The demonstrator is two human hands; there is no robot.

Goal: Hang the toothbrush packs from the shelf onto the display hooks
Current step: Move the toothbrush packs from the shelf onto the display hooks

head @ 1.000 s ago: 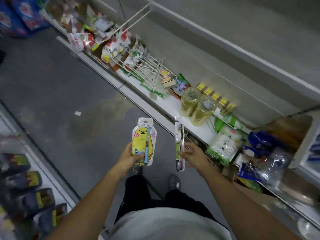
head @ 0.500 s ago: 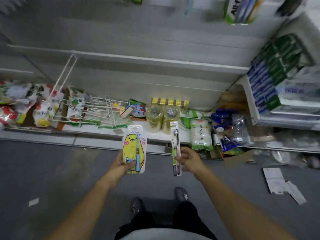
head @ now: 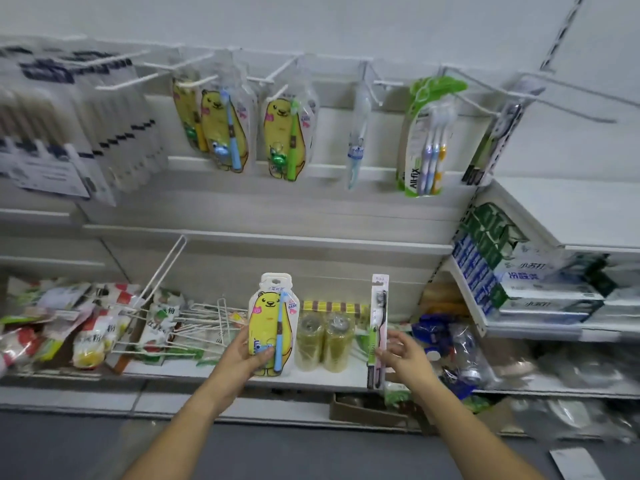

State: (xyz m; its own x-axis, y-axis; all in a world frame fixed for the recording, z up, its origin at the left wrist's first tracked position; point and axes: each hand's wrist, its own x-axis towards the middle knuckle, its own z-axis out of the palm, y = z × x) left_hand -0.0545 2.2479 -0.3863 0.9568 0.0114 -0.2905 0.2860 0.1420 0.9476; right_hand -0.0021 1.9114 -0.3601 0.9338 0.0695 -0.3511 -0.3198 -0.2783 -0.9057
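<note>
The left forearm [head: 194, 420] and right forearm [head: 460, 420] rise bare from the bottom edge, angled slightly toward each other but well apart. The left hand [head: 242, 355] grips the lower part of a bear-shaped toothbrush pack [head: 273, 323] and holds it upright, thumb across the front and fingers behind. The right hand [head: 405, 358] pinches a slim toothbrush pack [head: 379, 327] near its lower end, also upright, with the remaining fingers loosely spread.

Glossy clear plastic covers the bear toothbrush pack [head: 273, 323]; white-coated metal wire display hooks [head: 277, 76]; matt grey floor [head: 311, 452].
</note>
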